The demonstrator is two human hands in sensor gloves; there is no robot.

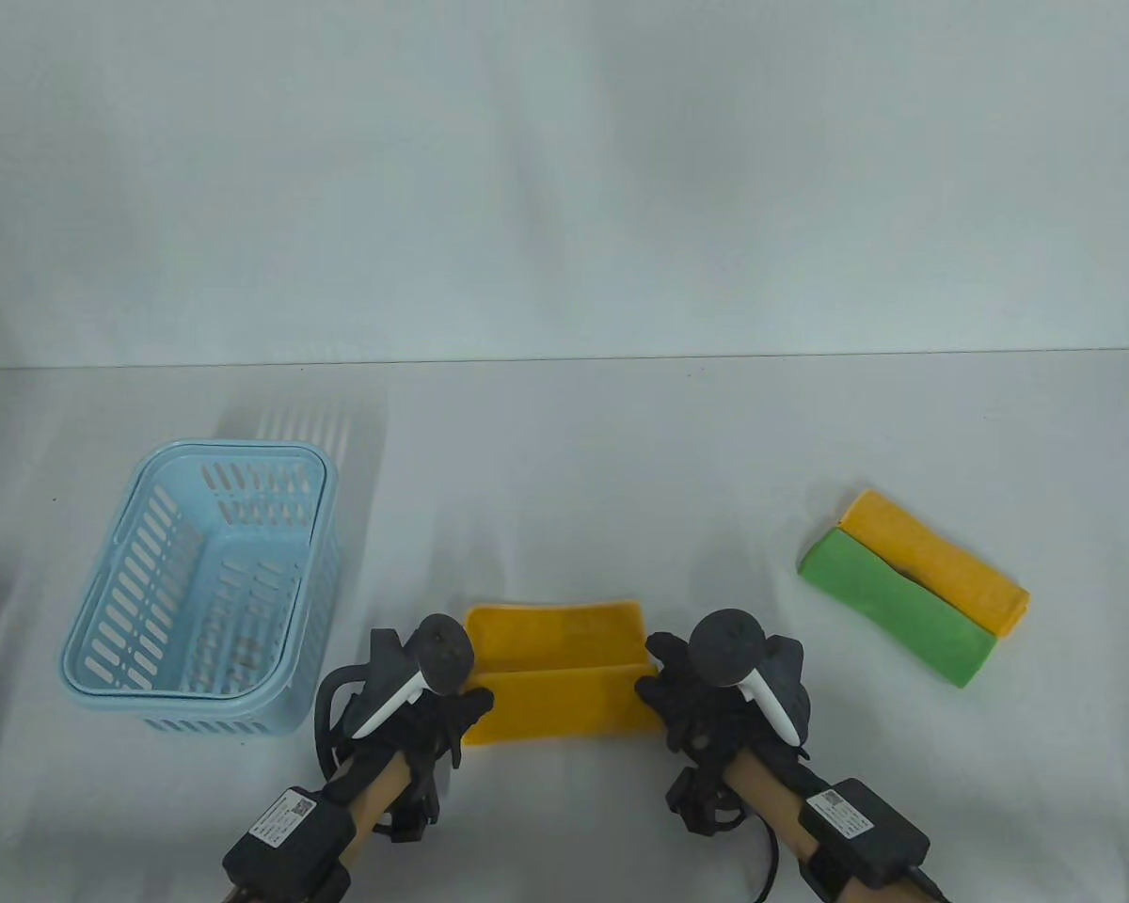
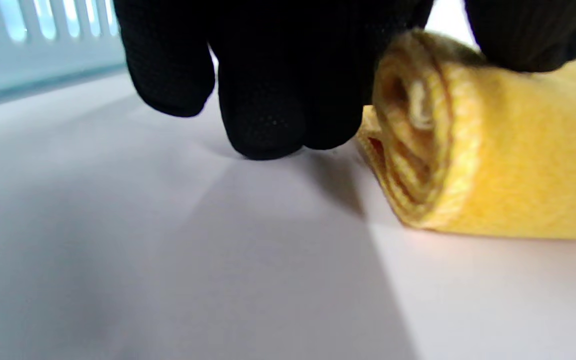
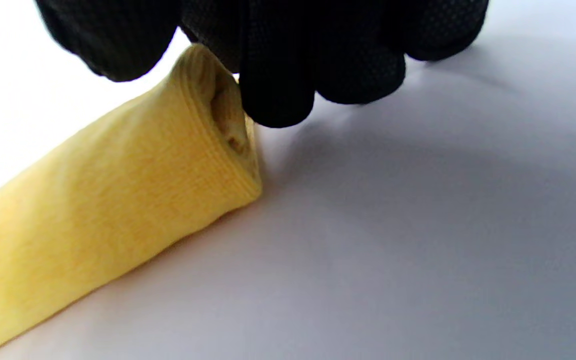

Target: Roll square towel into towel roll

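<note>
Yellow towel (image 1: 555, 691) is lying half rolled, its 2 ends being pinched by left hand (image 1: 423, 701) and right hand (image 1: 715, 696).

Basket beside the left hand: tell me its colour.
Light blue, with slotted walls; the basket shows best in the table view.

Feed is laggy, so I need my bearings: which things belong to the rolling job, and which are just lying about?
In the job:
yellow towel, partly rolled
left hand and right hand, one at each end of the roll

Lying about:
blue basket
green towel
second yellow towel
</note>
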